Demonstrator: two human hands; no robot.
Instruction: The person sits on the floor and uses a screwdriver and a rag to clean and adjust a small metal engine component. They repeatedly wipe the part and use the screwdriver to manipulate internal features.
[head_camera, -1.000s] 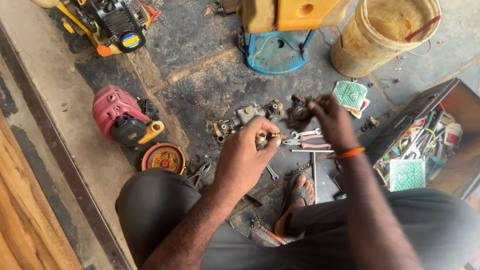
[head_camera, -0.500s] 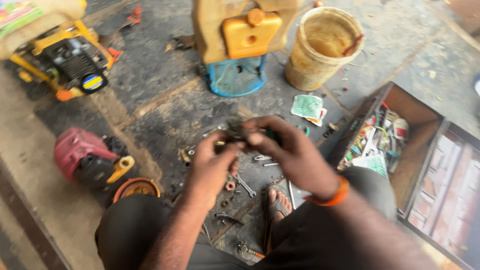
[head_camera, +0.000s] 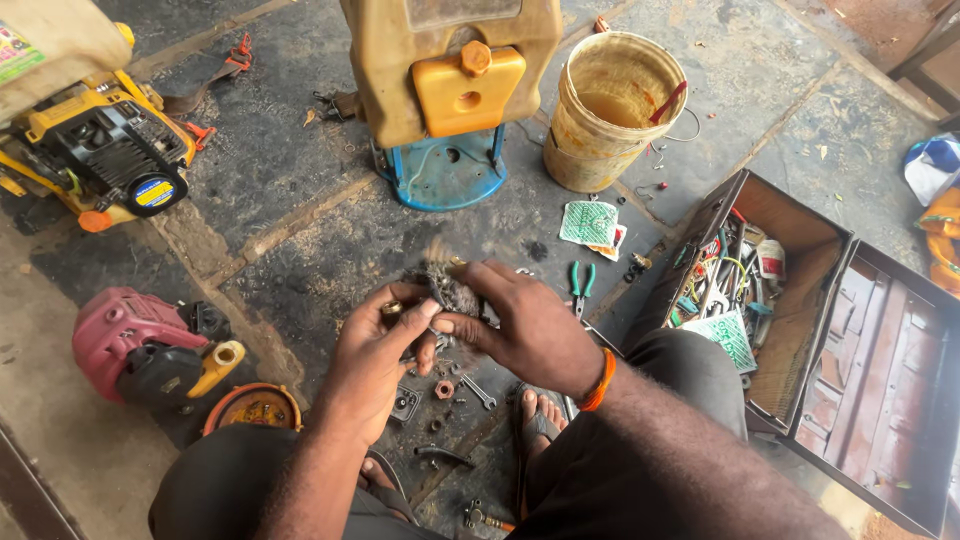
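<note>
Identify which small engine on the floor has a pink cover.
The engine at lower left, beside the left knee; the other, at upper left, is yellow and black.

small dark greasy metal engine part (head_camera: 452, 293) showing dull and grimy between the left hand (head_camera: 375, 365) and right hand (head_camera: 525, 325) | rough grey stone floor (head_camera: 300, 240) lying matt and oil-stained beneath them | stained cream plastic bucket (head_camera: 610, 110) looking scuffed beyond the right hand | rusty brown metal toolbox (head_camera: 850, 330) looking worn to its right
</note>
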